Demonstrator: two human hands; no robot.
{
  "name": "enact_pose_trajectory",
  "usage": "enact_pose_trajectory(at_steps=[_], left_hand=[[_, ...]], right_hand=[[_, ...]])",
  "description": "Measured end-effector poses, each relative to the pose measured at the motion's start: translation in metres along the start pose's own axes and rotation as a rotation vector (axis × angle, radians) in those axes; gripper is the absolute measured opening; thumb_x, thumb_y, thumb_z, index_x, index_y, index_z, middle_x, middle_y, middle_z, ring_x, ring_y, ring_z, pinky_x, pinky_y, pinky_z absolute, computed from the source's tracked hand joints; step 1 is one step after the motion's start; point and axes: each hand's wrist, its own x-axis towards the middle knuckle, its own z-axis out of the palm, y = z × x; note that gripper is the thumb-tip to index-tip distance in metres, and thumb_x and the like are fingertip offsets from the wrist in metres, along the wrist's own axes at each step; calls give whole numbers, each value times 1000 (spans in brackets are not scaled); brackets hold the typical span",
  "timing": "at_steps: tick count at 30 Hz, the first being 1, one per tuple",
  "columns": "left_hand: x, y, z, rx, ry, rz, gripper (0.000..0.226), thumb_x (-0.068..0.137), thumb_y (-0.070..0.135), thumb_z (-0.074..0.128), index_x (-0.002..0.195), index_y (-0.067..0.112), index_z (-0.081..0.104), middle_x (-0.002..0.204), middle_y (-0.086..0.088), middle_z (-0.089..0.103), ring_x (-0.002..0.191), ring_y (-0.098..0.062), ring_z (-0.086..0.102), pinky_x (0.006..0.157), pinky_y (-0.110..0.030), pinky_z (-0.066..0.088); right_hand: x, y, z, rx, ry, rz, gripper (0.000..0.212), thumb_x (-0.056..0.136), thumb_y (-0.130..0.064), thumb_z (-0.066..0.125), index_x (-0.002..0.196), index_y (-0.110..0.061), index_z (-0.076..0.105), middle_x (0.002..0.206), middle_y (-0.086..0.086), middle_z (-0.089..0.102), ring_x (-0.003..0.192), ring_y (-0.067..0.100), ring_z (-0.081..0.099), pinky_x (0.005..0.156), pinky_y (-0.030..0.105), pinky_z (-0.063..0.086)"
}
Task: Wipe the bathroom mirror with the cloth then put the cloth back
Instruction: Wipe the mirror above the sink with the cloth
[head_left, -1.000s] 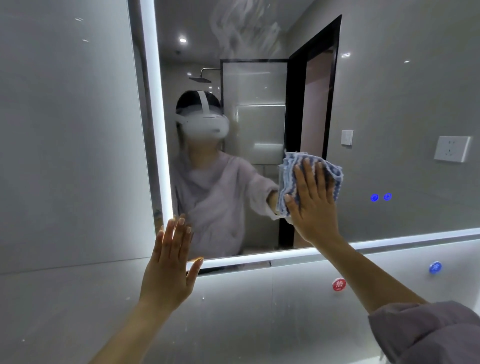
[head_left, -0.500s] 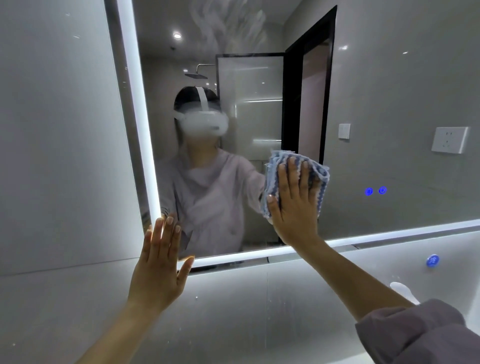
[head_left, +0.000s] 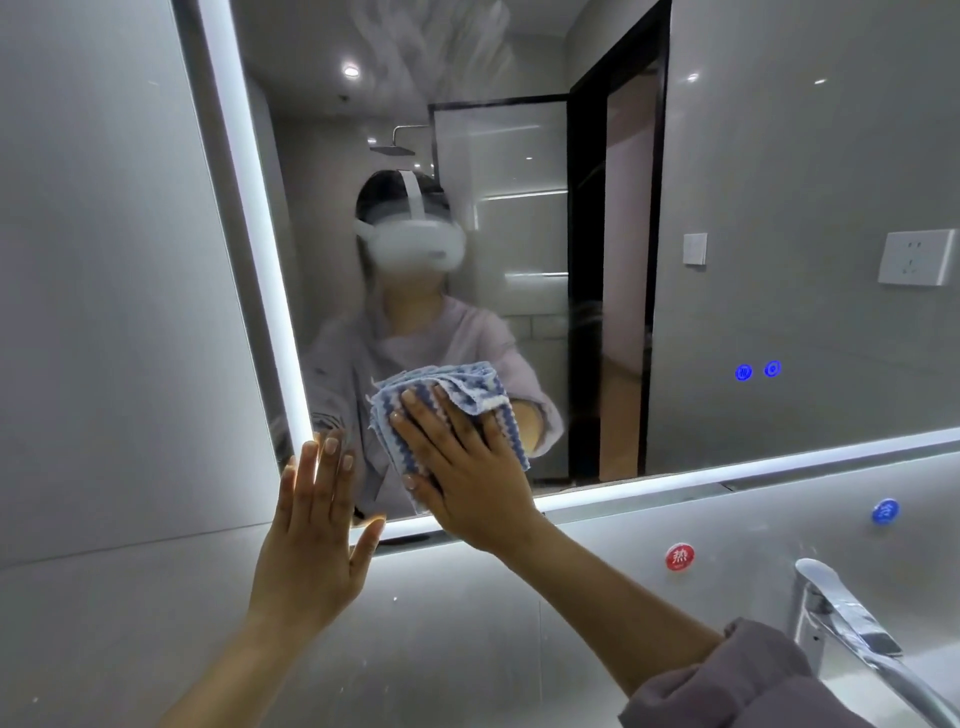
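Observation:
The bathroom mirror (head_left: 779, 208) has a lit strip along its left and bottom edges. A folded blue-and-white striped cloth (head_left: 467, 387) lies flat on the glass near the lower left corner. My right hand (head_left: 462, 467) presses on it with fingers spread, palm covering the cloth's lower half. My left hand (head_left: 317, 535) is flat and empty, fingers apart, resting on the mirror's bottom left corner and the wall just below. Smears show on the glass near the top.
A chrome tap (head_left: 852, 629) juts out at the lower right. On the wall under the mirror sit a red round sticker (head_left: 679, 556) and a blue one (head_left: 884, 511). Two blue touch buttons (head_left: 758, 371) glow on the glass. Grey tiled wall (head_left: 104, 312) fills the left.
My right hand has slid the cloth down and to the left across the glass, toward the lower left corner. My left hand stays against the corner.

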Motion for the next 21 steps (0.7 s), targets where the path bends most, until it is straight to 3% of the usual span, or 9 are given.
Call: enact_pose_trajectory(at_steps=[4,9,15,19,21], left_hand=[[0,0,1,-3,16,-5,77,96,55,16,151,2,7,160,-17,7,147,-34,5,119,-45,5],[-1,-1,3,-3,42,15,76,97,55,15,151,3,4,159,-18,7,147,-36,6,120,-44,3],[-1,-1,4,-2,41,25,75,97,53,14,151,3,2,159,-20,6,147,-38,6,120,-46,5],[-1,-1,3,-10,22,23,76,97,55,13,151,3,1,159,-20,6,146,-39,7,120,-46,5],[-1,-1,3,-14,24,21,76,97,55,13,151,4,0,159,-20,6,146,-39,7,120,-46,5]], right_hand=[[-13,15,4,2,2,-6,60,101,-46,29,154,-21,15,161,0,10,149,23,11,120,47,-2],[-43,56,6,-4,55,80,58,101,-45,31,153,-24,19,161,-3,14,149,20,13,120,48,5],[-83,121,-1,-44,60,204,62,102,-47,20,155,-22,2,163,-2,-5,150,25,-1,121,49,4],[-100,152,-9,-36,9,333,62,102,-48,15,154,-16,7,161,9,11,149,27,2,118,55,14],[-105,161,-14,-28,-7,417,63,102,-48,11,151,-9,12,157,17,19,149,26,-1,118,54,12]])
